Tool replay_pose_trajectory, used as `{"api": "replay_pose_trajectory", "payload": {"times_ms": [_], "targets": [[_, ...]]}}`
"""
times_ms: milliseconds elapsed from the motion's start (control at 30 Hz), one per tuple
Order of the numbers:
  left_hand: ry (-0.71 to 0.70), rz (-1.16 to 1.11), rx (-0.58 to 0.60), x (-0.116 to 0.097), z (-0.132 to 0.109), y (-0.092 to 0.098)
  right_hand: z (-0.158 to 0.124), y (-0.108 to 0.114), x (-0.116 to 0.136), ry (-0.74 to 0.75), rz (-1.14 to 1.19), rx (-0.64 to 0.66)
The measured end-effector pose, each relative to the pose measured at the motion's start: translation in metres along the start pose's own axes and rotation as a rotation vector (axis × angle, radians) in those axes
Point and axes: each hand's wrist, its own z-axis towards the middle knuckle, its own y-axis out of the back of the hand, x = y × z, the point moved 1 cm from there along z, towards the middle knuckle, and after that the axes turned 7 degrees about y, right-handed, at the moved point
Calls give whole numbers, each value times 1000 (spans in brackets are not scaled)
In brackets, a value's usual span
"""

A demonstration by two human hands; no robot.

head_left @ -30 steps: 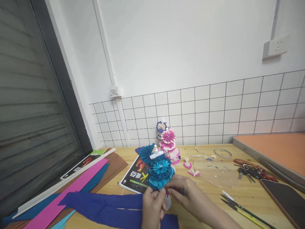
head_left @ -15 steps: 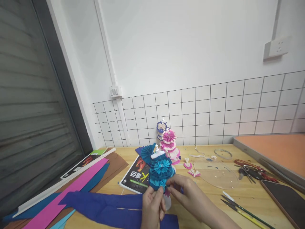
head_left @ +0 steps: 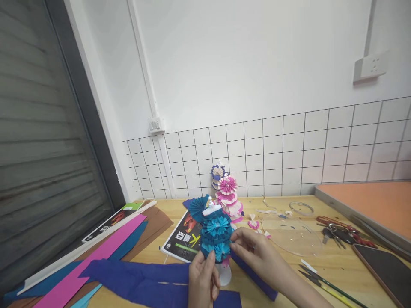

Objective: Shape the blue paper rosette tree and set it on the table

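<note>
A teal pleated-paper figure [head_left: 216, 229] stands tilted in front of me, with tiers of folded ruffles, a fan at its upper left and a small white top. A white round base [head_left: 224, 276] shows beneath it. My left hand [head_left: 204, 273] pinches the bottom ruffle from the left, thumb at the front. On the right side, my right hand [head_left: 255, 252] has its thumb and fingers closed on the ruffle's edge; the fingertips are partly hidden. Just behind are a pink-and-white pleated figure [head_left: 228, 196] and a blue-and-cream one [head_left: 218, 172].
Blue crepe paper [head_left: 144, 278] and a pink strip [head_left: 93, 259] cover the left. A black printed booklet [head_left: 181, 239] lies behind the figure. To the right lie a clear disc [head_left: 295, 239], scissors [head_left: 330, 284], keys [head_left: 337, 233] and a phone [head_left: 385, 269].
My right hand has risen slightly along the figure's right side, uncovering more of the bottom ruffle and a blue strip behind. My left hand has shifted slightly left.
</note>
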Motion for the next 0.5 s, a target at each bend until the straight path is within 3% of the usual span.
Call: {"api": "replay_pose_trajectory", "payload": {"times_ms": [133,267,367,500], "targets": [[3,-39,-31,-2,-1,0,3,12,9,-25,114,-114],[-29,-80,-98,-2,0,2,20,25,31,21,72,-185],[-102,-112,-161,-4,3,9,44,32,55,75,-101,-155],[-233,-131,-248,-12,9,25,78,31,79,126,-497,-62]]}}
